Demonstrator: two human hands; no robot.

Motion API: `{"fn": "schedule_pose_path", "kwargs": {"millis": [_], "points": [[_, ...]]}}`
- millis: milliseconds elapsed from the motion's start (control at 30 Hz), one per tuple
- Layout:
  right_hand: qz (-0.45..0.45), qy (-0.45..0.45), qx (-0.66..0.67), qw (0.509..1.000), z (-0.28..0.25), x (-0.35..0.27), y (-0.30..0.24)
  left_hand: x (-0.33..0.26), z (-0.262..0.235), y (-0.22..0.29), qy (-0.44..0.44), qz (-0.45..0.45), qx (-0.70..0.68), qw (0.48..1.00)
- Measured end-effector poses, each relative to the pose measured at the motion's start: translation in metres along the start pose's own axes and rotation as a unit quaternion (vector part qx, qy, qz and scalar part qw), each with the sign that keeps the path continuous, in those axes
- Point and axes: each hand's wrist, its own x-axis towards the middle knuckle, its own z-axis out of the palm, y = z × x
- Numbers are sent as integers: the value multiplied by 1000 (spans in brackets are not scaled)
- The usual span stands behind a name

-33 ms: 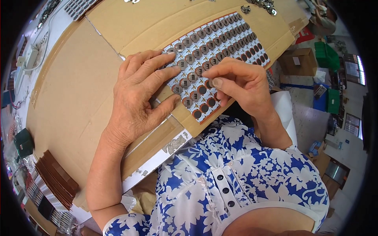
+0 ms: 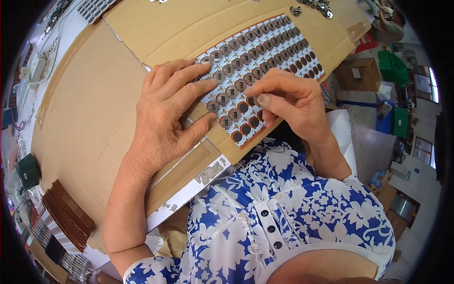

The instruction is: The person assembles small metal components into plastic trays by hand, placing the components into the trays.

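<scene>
Two stacks of brown panels [image 2: 66, 215] lie far left on the cardboard-covered table [image 2: 85, 118]. Beside them the left hand [image 2: 165, 118] is spread flat, pressing the white panel [image 2: 257, 71] of round brown parts. The right hand [image 2: 288, 102] pinches something at its near edge (too small to tell). Thin, stiff, probably light and fragile; best held by its edges.

Assembly workshop; cardboard-covered bench [image 2: 90, 109]; stacked panels [image 2: 66, 215]

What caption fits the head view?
Left hand steadies a panel of round brown parts on cardboard; right hand pinches one.
</scene>
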Motion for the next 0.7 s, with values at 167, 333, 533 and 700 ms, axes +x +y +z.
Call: {"fn": "schedule_pose_path", "kwargs": {"millis": [167, 333, 533, 700], "points": [[-32, -32, -135, 990, -1, -3, -6, 0, 1, -1, -20, -20, -14, 1000], [-178, -137, -290, 930, -10, 18, -5, -1, 4, -3, 6, 9, 6, 1000], [-97, -155, -329, 926, 3, 21, -24, -2, 6, -3, 10, 8, -1, 1000], [-134, -166, -364, 907, 9, 24, -24, -1, 6, -3, 11, 11, 2, 1000]]}}
